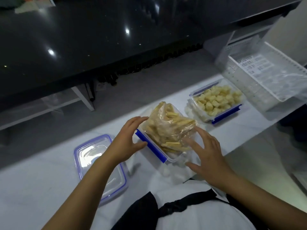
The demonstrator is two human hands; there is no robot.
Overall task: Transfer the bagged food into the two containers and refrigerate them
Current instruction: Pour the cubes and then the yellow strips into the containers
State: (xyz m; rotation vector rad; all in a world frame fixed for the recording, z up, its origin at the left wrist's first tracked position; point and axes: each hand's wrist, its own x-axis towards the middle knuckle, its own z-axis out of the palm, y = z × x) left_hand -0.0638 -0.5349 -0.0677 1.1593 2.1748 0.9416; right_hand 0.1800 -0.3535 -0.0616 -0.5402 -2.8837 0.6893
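In clear container (167, 159): crinkly (stick-filled) bag (167, 128)

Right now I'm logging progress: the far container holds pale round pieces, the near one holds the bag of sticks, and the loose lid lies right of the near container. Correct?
Not quite. In the head view, the loose lid lies left of the near container, beside the left hand. The rest holds.

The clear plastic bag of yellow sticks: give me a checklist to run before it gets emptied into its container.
1. Clear plastic bag of yellow sticks sits over the near clear container with blue clips: ok.
2. Left hand on the bag: ok, open.
3. Right hand gripping the bag: not ok, open.
4. Bag mouth open: cannot tell.
5. Far container of pale lumps filled: ok.
6. Clear blue-rimmed lid within reach: ok.
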